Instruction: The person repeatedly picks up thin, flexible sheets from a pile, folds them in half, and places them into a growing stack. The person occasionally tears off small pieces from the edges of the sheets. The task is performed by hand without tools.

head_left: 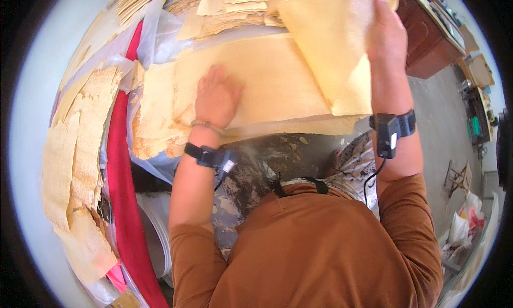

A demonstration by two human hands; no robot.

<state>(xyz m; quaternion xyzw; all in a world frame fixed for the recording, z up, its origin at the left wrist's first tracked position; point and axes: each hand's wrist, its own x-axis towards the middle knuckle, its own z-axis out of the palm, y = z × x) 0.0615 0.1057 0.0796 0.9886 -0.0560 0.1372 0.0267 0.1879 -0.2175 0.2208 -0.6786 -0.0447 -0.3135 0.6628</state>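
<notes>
A wide stack of thin, pale-yellow sheets [251,67] lies across the work surface in front of me, its near edges ragged and uneven. My left hand [218,97] rests on the left part of the stack, palm down, slightly blurred, with its fingers apart. Up at the right, my right hand [388,35] grips the edge of a raised yellow sheet [331,41]. That sheet is lifted and folded back from the stack, slanting down to a corner near the front edge. The thumb shows at the edge; the other fingers are mostly hidden.
Smaller stacked yellow pieces [232,6] lie at the back. Rough, torn sheets [80,147] cover the left side, beside a red cloth strip [125,190] and clear plastic film [157,41]. A brown wooden cabinet [430,41] stands at the far right. A white bucket [155,228] sits below left.
</notes>
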